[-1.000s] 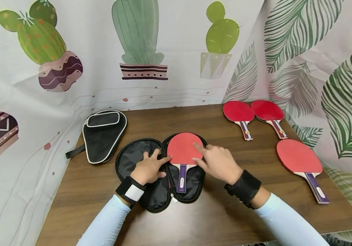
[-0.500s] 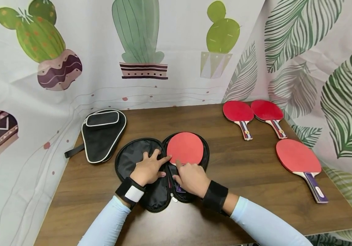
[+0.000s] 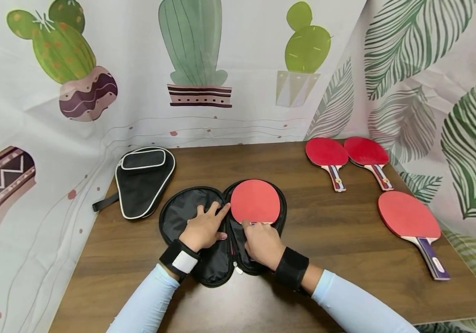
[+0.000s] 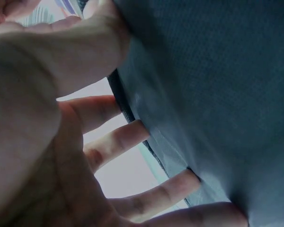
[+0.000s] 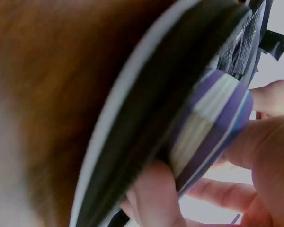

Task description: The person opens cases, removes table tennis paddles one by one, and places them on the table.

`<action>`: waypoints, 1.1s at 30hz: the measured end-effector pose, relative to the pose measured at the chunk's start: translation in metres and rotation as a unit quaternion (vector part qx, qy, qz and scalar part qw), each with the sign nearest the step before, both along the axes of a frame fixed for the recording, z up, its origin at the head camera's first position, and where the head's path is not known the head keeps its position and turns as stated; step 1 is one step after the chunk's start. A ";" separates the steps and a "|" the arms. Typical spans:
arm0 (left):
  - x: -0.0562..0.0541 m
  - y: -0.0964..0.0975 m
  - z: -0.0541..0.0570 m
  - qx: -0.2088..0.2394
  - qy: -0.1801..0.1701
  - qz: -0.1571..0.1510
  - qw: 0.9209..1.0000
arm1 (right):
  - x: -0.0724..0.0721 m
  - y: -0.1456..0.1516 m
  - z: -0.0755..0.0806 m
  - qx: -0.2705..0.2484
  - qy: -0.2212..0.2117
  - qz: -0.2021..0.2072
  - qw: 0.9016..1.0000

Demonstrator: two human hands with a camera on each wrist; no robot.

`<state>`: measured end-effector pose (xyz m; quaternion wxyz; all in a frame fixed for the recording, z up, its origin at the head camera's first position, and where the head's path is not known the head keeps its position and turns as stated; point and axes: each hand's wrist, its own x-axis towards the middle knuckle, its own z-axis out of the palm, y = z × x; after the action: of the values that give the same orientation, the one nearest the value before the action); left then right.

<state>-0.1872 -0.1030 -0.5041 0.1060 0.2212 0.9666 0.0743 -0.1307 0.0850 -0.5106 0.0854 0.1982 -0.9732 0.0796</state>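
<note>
An unzipped black paddle case [image 3: 175, 213] lies spread like a book on the table. In its right half is a table tennis paddle [image 3: 256, 201], red face up, handle towards me. My left hand [image 3: 202, 230] rests with spread fingers on the case's left half, one fingertip by the blade's left edge. In the left wrist view those fingers [image 4: 173, 189] press the dark lining. My right hand [image 3: 264, 245] grips the paddle's handle, which it mostly covers in the head view. The right wrist view shows the purple-and-white striped handle [image 5: 210, 118] between thumb and fingers.
A closed black case with white piping [image 3: 144, 185] lies at the back left. Two darker red paddles [image 3: 326, 151] [image 3: 366, 151] lie at the back right, and another red paddle [image 3: 408, 215] near the table's right edge. A patterned cloth [image 3: 250, 125] hangs behind.
My right hand has moved from the blade's right side down and left onto the handle, where its fingers now grip. My left hand has stayed on the case.
</note>
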 end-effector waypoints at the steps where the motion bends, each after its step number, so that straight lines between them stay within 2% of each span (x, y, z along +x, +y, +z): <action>1: 0.000 0.000 0.000 -0.001 -0.003 0.001 1.000 | 0.000 0.001 -0.001 -0.004 0.000 -0.006 1.000; 8: 0.001 -0.001 0.000 -0.003 -0.002 0.007 1.000 | -0.003 0.005 -0.005 -0.013 0.053 -0.043 0.998; 15: 0.000 -0.003 0.000 -0.005 0.003 -0.009 1.000 | -0.005 0.012 -0.003 -0.008 0.049 -0.062 0.997; 22: 0.000 -0.003 0.003 -0.016 -0.010 -0.001 1.000 | -0.003 0.026 0.008 -0.015 0.077 -0.057 0.995; 28: -0.001 -0.004 -0.002 -0.013 -0.006 -0.015 1.000 | 0.001 0.048 0.020 -0.038 0.098 -0.045 0.993; 33: -0.002 -0.002 -0.004 -0.008 -0.008 -0.022 1.000 | 0.010 0.074 0.032 -0.053 0.116 -0.067 0.990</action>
<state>-0.1890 -0.1048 -0.5079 0.1172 0.2409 0.9612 0.0658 -0.1208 0.1586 -0.4784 0.2133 0.1352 -0.9622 0.1020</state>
